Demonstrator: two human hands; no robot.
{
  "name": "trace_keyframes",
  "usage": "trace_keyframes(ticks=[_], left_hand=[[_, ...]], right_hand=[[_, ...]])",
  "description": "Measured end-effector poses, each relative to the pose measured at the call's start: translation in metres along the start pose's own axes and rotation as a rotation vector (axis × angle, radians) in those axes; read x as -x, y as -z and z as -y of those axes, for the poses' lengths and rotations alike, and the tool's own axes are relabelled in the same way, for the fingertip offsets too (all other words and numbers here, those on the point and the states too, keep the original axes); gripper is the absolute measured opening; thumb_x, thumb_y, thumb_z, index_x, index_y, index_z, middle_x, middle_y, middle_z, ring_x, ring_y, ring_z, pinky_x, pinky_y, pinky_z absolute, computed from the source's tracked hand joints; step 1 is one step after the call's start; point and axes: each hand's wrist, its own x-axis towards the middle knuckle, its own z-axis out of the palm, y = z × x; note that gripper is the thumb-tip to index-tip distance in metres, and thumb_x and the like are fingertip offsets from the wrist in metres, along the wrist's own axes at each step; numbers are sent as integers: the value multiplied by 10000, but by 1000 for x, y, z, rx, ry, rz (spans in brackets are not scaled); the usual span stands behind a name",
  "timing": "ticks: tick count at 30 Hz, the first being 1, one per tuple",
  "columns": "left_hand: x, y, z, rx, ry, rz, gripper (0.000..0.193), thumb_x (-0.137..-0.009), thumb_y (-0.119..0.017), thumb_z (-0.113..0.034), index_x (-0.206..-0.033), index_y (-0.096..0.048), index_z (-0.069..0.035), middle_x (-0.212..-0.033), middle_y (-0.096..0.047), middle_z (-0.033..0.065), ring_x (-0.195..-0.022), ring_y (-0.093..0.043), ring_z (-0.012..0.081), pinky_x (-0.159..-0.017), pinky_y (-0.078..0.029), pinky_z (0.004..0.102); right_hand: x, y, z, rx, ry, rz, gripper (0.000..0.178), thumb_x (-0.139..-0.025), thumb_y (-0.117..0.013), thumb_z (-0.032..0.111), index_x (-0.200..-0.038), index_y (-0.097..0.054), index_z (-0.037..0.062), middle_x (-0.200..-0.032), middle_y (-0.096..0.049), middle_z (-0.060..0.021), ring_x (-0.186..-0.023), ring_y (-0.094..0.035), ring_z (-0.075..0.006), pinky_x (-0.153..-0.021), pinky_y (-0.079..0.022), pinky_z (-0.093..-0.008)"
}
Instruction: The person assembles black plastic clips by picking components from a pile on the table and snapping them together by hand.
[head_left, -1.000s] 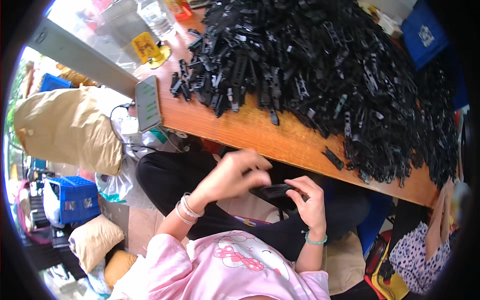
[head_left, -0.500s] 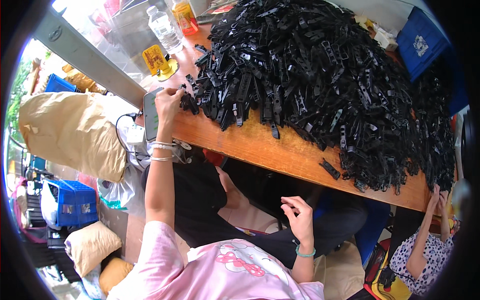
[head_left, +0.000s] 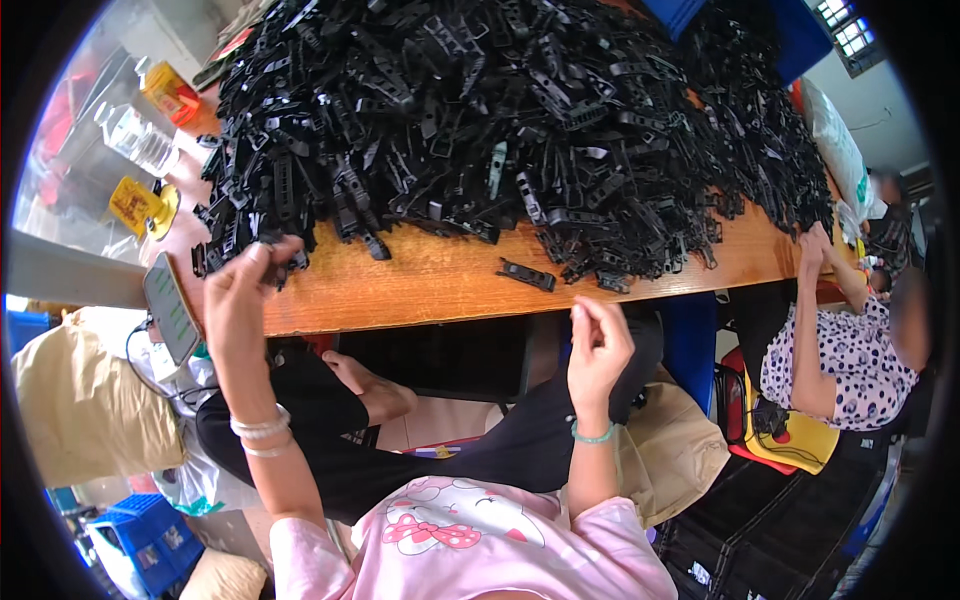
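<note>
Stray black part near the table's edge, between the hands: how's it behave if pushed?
The part looks like moulded plastic, so probably stiff and light. Long and lying flat, it'd likely slide rather than roll. The bare table looks fairly smooth, so it may skid easily.

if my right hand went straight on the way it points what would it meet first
Probably the wooden table at its front edge, just beyond your right hand; if the hand is higher, perhaps the pile of black parts instead. Height is unclear.

Open strip on near table (head_left: 420, 285), heap of black parts (head_left: 430, 120) blocking beyond, loose part (head_left: 527, 275) within
</note>
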Motion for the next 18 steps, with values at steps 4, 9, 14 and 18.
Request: trace_keyframes(ticks=[4, 9, 14, 18], left_hand=[[41, -54, 2, -112, 133, 213, 179, -844, -598, -56, -946, -657, 79, -866, -627, 31, -703, -501, 66, -637, -380, 193], [71, -92, 19, -109, 228, 445, 305, -774, -687, -38, -1055, -591, 34, -843, -681, 45, -583, -455, 15, -527, -384, 179], [80, -105, 22, -245, 179, 595, 382, -767, -673, -5, -1133, -569, 33, -851, -659, 49, -631, -451, 13, -544, -370, 172], [82, -113, 38, -85, 249, 534, 406, -784, -658, -4, -1173, -549, 37, -844, -618, 36, -658, -509, 29, -562, -412, 174]], right_hand=[[-26, 4, -2, 300, 150, -72, 102, -799, -655, -1, -895, -655, 31, -772, -552, -50, -506, -493, -144, -459, -397, -268], [-48, -18, 13, 622, 314, 64, 196, -752, -701, 145, -890, -634, 23, -843, -510, -73, -786, -536, -246, -653, -441, -354], [-54, -35, 15, 596, 397, 185, 179, -755, -653, 74, -925, -606, 44, -870, -498, -76, -820, -502, -254, -711, -397, -370], [-46, -45, 10, 379, 465, 123, 348, -760, -584, -45, -1099, -589, 33, -1008, -547, -93, -815, -547, -260, -716, -444, -361]])
